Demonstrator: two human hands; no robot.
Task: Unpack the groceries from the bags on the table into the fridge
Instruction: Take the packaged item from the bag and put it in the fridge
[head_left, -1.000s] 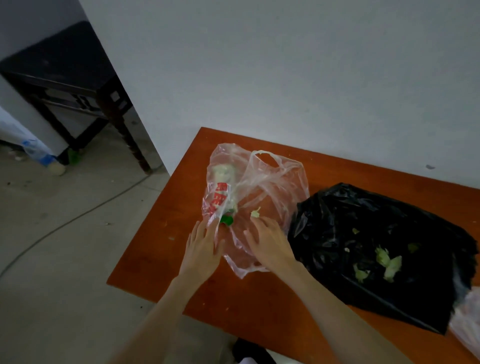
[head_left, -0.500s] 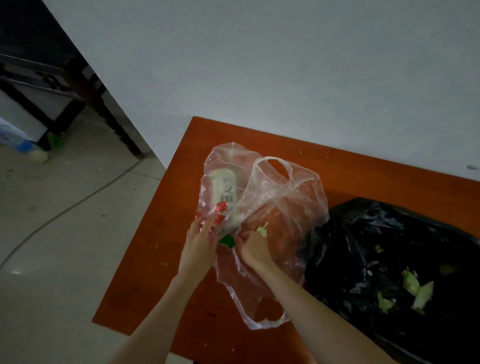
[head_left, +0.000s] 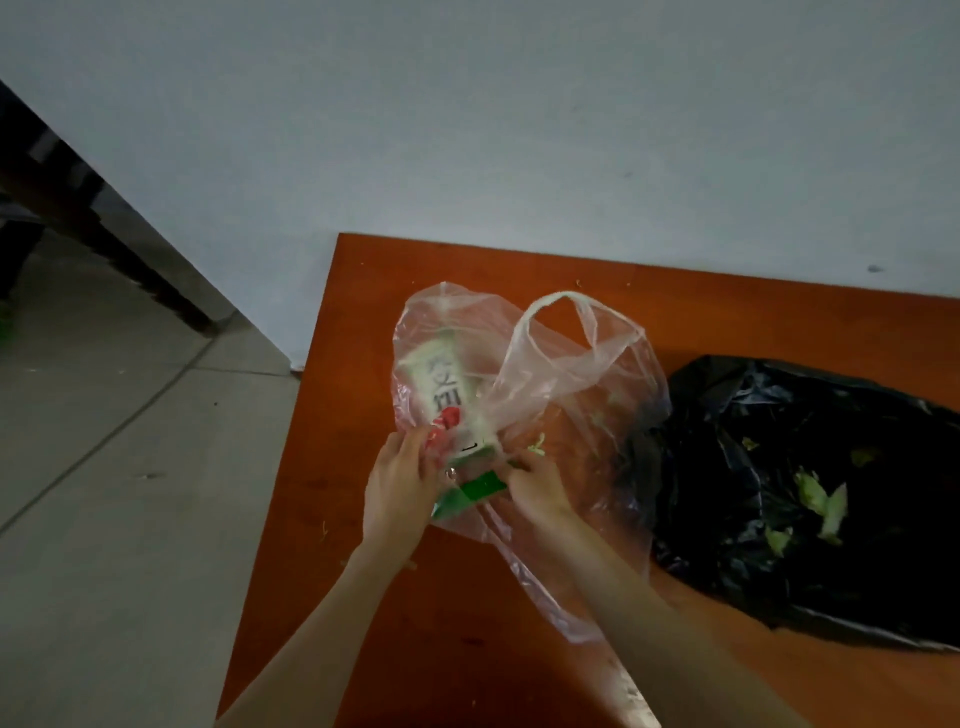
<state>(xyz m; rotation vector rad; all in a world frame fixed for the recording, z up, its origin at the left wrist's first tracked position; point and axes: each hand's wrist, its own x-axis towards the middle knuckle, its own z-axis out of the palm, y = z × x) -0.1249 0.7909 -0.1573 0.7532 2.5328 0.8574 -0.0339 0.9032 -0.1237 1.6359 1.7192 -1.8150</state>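
Head view: left hand (head_left: 397, 486) and right hand (head_left: 535, 486) each grip the near end of the carton (head_left: 449, 410) through the clear bag (head_left: 561, 415), steadying it for extraction. Black bag (head_left: 810, 499) lies right on the surface (head_left: 374, 291).

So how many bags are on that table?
2: a clear bag near the table's left edge, held by both hands, and a black bag to its right. More could lie out of view.
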